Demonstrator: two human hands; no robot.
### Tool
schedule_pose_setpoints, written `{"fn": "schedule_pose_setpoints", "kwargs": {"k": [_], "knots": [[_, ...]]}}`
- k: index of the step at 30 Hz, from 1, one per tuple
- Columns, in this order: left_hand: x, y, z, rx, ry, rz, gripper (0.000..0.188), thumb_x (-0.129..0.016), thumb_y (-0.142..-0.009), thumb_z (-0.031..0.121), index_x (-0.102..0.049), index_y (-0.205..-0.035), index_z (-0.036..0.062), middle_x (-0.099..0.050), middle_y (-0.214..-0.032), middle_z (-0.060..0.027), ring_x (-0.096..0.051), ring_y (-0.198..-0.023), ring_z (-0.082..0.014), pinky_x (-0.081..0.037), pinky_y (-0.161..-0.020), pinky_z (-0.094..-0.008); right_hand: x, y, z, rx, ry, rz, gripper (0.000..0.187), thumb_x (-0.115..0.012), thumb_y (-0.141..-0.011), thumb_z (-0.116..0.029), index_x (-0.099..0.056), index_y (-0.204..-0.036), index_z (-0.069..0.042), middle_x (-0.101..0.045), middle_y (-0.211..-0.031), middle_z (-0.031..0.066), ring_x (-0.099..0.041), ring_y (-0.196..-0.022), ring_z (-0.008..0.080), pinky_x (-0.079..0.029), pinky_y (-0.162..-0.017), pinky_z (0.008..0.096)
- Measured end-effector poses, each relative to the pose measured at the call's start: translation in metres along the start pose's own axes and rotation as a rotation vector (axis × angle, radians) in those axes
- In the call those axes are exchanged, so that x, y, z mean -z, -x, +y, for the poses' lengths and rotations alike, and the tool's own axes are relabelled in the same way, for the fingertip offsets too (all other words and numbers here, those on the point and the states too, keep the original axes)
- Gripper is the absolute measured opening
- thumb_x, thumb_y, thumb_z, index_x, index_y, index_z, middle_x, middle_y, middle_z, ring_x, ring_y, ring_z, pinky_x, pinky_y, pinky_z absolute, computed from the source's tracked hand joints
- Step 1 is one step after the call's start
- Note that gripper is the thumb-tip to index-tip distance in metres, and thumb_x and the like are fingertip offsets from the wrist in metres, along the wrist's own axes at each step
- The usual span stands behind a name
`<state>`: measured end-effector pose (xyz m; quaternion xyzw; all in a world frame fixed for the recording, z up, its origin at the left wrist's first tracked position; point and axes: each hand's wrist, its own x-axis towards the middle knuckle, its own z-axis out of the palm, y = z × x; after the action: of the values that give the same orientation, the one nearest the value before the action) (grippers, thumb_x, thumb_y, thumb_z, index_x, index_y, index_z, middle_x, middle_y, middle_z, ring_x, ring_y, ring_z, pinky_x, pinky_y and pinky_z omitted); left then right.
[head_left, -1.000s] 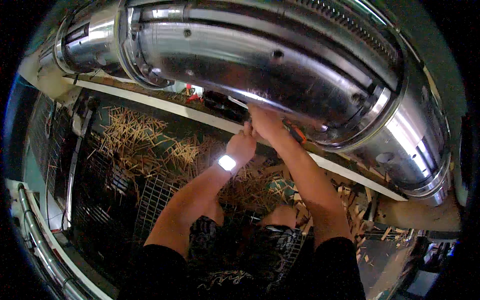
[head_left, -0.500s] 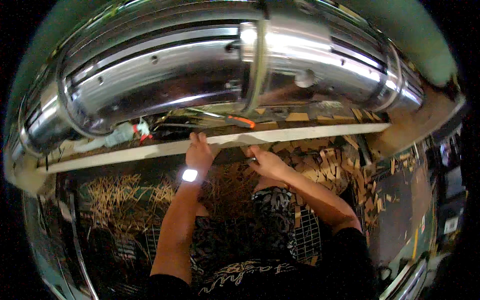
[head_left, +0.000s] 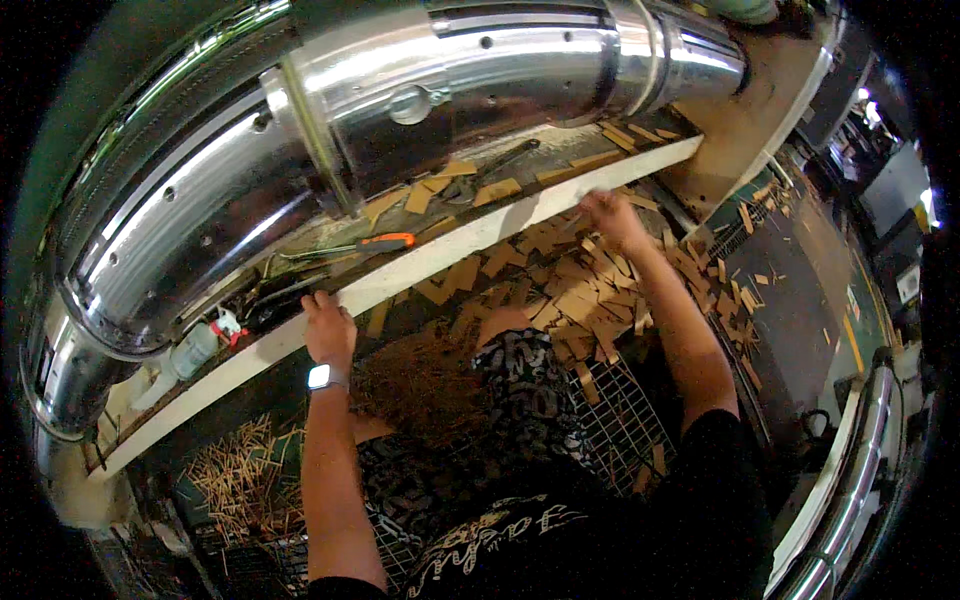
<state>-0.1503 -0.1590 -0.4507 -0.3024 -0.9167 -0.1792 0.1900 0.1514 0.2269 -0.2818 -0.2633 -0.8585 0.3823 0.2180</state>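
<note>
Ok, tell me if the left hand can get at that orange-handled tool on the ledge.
Probably yes. The left hand rests on the white ledge edge, and the orange-handled tool lies just beyond it on the ledge under the steel duct, with only flat wood scraps nearby and nothing covering it.

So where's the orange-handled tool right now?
In the head view, the orange-handled tool lies on the ledge under the shiny metal duct, just up-right of the left hand.

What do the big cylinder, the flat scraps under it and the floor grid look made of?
Cylinder: likely polished steel, mirror-bright with seams and holes. Flat scraps: probably thin wood or veneer offcuts, tan and matte. Floor grid: metal wire mesh, thin pale crossing bars.
</note>
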Motion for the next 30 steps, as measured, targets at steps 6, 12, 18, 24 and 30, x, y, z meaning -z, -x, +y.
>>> {"fn": "schedule_pose_setpoints", "kwargs": {"k": [6, 12, 18, 24, 30], "knots": [[0.041, -0.001, 0.047, 0.008, -0.23, -0.046, 0.045, -0.056, -0.079, 0.02, -0.035, -0.113, -0.0009, -0.035, -0.12, -0.0223, -0.059, -0.061, -0.029, -0.051, -0.048, -0.0361, 0.076, -0.015, -0.01, 0.211, -0.672, 0.398, 0.027, -0.039, -0.093, -0.026, -0.049, -0.083, -0.004, -0.051, -0.068, 0.0039, -0.048, -0.056, 0.0123, -0.04, -0.05, 0.0262], [0.038, 0.0, 0.027, -0.079, -0.217, 0.01, 0.045, -0.058, -0.078, 0.02, -0.036, -0.112, -0.0009, -0.035, -0.119, -0.023, -0.059, -0.064, -0.0322, -0.051, -0.05, -0.0374, 0.079, -0.046, -0.024, 0.345, -0.502, 0.489, 0.031, -0.036, -0.093, -0.029, -0.047, -0.08, -0.004, -0.049, -0.068, 0.0041, -0.048, -0.057, 0.0112, -0.039, -0.051, 0.0247], [0.049, -0.003, 0.051, 0.03, -0.181, -0.08, 0.047, -0.057, -0.078, 0.022, -0.036, -0.113, -0.0013, -0.032, -0.123, -0.0237, -0.06, -0.067, -0.0339, -0.052, -0.051, -0.0373, 0.084, -0.049, -0.018, 0.353, -0.507, 0.474, 0.033, -0.037, -0.093, -0.031, -0.047, -0.077, -0.004, -0.048, -0.064, 0.0028, -0.048, -0.054, 0.0099, -0.038, -0.049, 0.023], [0.016, -0.001, 0.0, -0.135, -0.247, -0.07, 0.052, -0.058, -0.077, 0.022, -0.034, -0.117, -0.0015, -0.032, -0.124, -0.0239, -0.059, -0.069, -0.0349, -0.052, -0.055, -0.0392, 0.083, -0.049, -0.033, 0.39, -0.468, 0.463, 0.033, -0.036, -0.093, -0.03, -0.048, -0.077, -0.004, -0.048, -0.063, 0.0029, -0.047, -0.053, 0.0096, -0.038, -0.047, 0.0232], [0.014, -0.003, 0.005, -0.096, -0.183, -0.044, 0.049, -0.059, -0.076, 0.02, -0.035, -0.114, -0.0012, -0.032, -0.123, -0.0243, -0.059, -0.072, -0.0359, -0.051, -0.057, -0.0412, 0.089, -0.054, -0.032, 0.37, -0.459, 0.436, 0.029, -0.039, -0.092, -0.025, -0.05, -0.077, -0.003, -0.051, -0.064, 0.0015, -0.045, -0.055, 0.0083, -0.038, -0.051, 0.0239]]}}
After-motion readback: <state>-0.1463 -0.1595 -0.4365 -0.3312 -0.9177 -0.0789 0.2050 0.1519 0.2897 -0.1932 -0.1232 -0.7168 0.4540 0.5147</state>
